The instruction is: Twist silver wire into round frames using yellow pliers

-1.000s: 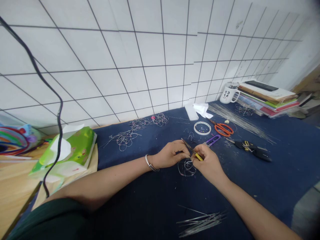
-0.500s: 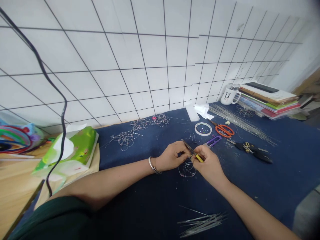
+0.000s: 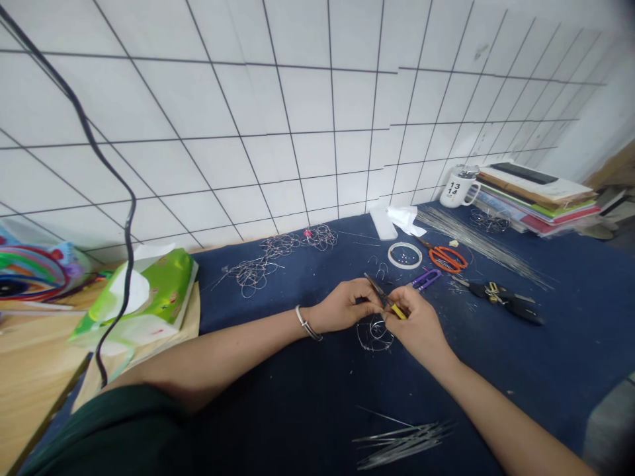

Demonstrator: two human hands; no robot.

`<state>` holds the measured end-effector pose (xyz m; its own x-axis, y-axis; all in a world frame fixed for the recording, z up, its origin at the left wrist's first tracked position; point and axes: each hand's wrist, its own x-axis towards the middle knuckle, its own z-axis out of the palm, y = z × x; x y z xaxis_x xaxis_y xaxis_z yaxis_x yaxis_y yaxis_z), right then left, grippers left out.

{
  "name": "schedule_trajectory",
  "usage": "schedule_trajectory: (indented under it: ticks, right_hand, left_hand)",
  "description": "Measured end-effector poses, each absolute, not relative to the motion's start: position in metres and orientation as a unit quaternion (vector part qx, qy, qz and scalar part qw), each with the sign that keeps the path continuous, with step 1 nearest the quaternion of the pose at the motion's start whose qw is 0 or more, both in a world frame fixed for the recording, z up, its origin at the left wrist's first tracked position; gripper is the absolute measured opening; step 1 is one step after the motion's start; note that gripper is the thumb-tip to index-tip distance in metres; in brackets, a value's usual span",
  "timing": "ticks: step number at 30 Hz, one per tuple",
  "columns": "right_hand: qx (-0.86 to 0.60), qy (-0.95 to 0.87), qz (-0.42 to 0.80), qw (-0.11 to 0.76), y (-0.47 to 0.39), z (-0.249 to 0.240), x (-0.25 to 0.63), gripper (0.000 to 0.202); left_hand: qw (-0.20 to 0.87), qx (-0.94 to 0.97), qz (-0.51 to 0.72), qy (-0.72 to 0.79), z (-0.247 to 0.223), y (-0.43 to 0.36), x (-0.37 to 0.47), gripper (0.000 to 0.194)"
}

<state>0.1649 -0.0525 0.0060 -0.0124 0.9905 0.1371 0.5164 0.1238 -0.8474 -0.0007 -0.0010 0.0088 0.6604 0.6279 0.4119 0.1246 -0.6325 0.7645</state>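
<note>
My left hand (image 3: 351,305), with a silver bangle on its wrist, is closed in a pinch on the end of a thin silver wire. Facing it, my right hand (image 3: 415,318) is closed around a slim metal tool with a yellow handle (image 3: 397,311); its dark pointed end lies by the left fingers. The tool's exact kind is hard to make out. From between the fingertips hangs a loop of beaded wire (image 3: 375,334), over the dark blue cloth (image 3: 297,377). The fingers hide where the wire is gripped.
Coiled beaded wires (image 3: 252,274) lie at the back left. Toward the right are a white ring dish (image 3: 405,266) of beads, purple snips (image 3: 425,280), orange scissors (image 3: 447,259), black pliers (image 3: 506,301) and long wires (image 3: 476,241). Cut wires (image 3: 401,443) lie in front; a mug (image 3: 457,188) stands behind.
The view has shifted slightly. Both hands stay together, with the yellow-handled tool and the wire loop held in nearly the same place.
</note>
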Motion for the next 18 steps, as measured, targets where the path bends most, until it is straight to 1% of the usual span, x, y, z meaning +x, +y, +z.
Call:
schedule_trajectory:
  ticks: [5, 9, 14, 18]
  right_hand:
    - [-0.588, -0.639, 0.308, 0.389, -0.0515, 0.0053, 0.1659, 0.012]
    - [-0.579, -0.638, 0.329, 0.388, -0.0515, 0.0059, 0.1665, 0.012]
    - [-0.572, -0.637, 0.332, 0.397, -0.052, 0.0075, 0.1673, 0.012]
    - [-0.567, -0.641, 0.337, 0.393, -0.0529, 0.0108, 0.1674, 0.013]
  left_hand:
    - [0.444, 0.782, 0.361, 0.247, 0.0045, -0.0016, 0.0007, 0.016]
    - [0.486, 0.748, 0.369, 0.263, 0.0021, -0.0031, -0.0008, 0.016]
    - [0.517, 0.732, 0.346, 0.278, 0.0012, -0.0034, -0.0053, 0.02]
    - [0.5, 0.743, 0.356, 0.267, 0.0026, -0.0049, -0.0077, 0.02]
